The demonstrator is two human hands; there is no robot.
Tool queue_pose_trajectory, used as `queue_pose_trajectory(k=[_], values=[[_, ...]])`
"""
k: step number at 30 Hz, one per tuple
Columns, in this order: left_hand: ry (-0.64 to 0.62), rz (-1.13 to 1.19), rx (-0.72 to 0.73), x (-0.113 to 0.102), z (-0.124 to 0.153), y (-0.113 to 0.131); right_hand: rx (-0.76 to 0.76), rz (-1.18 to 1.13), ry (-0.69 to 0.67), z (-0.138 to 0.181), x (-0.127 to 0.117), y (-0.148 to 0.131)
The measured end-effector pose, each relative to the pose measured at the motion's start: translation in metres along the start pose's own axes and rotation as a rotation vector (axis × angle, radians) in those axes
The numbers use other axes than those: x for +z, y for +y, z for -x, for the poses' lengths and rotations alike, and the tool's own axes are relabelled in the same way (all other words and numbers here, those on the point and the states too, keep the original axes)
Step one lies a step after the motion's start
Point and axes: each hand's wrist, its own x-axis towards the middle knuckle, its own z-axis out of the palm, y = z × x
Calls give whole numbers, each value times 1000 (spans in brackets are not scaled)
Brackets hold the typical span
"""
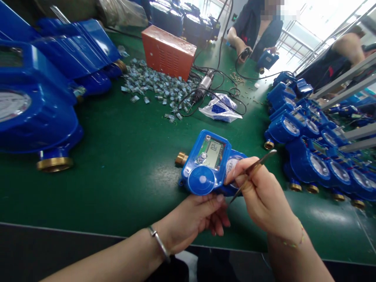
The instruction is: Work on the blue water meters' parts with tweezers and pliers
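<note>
Two hands share one blue water meter (210, 162), which lies on its back on the green worktop (126, 164) with its display up. The right hand (264, 196) pinches a pair of metal tweezers (253, 170) between thumb and fingers, the grip closed narrow on them, the tip pointing down at the meter's near edge. The left hand (192, 217) cups the meter from below, its fingers touching the underside. To do this well, I would judge, the left hand should steady the meter while the tweezers work with small wrist moves. Beyond the meter lie a plastic bag (220, 109), a pile of small clips (155, 88) and an orange box (167, 51). Right of the meter stands a crowd of like meters (311, 145); a co-worker (255, 27) is busy at the far end.
</note>
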Motion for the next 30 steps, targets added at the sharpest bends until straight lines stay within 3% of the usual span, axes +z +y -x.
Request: queue_pose_trajectory(k=[3, 7, 16, 30], values=[[-78, -16, -81, 1, 2, 1, 28, 27, 45, 0, 2, -6], [-110, 190, -162, 3, 3, 4, 96, -5, 79, 1, 5, -7], [-24, 304, -255, 10, 3, 11, 89, -22, 98, 4, 7, -8], [-29, 345, -312, 10, -1, 12, 98, -102, 196, 8, 11, -11]])
